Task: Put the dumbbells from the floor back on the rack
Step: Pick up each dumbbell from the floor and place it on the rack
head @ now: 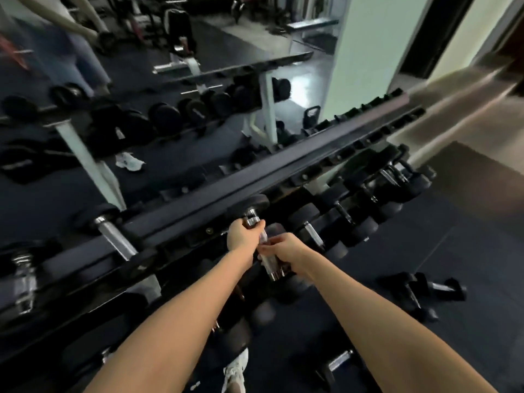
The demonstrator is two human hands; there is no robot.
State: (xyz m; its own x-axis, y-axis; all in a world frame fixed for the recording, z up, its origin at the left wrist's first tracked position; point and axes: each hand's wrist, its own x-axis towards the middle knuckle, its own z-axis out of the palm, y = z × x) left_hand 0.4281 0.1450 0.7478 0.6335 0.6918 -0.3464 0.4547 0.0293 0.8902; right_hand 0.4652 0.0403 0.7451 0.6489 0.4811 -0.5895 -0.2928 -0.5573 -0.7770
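Both my hands grip the chrome handle of one black dumbbell [269,265] at the front of the dumbbell rack [255,177]. My left hand [242,236] holds the upper end of the handle, just under the far black head, which rests against the rack's top rail. My right hand [283,248] holds the handle lower down. Two small black dumbbells [425,293] lie on the dark floor at the right. Another dumbbell [337,361] lies on the floor near my feet.
Several dumbbells fill the rack's lower tier at right [368,211], and others sit on the top tier at left [113,236]. A mirror [170,80] behind the rack reflects the gym. My shoe [235,370] shows at the bottom.
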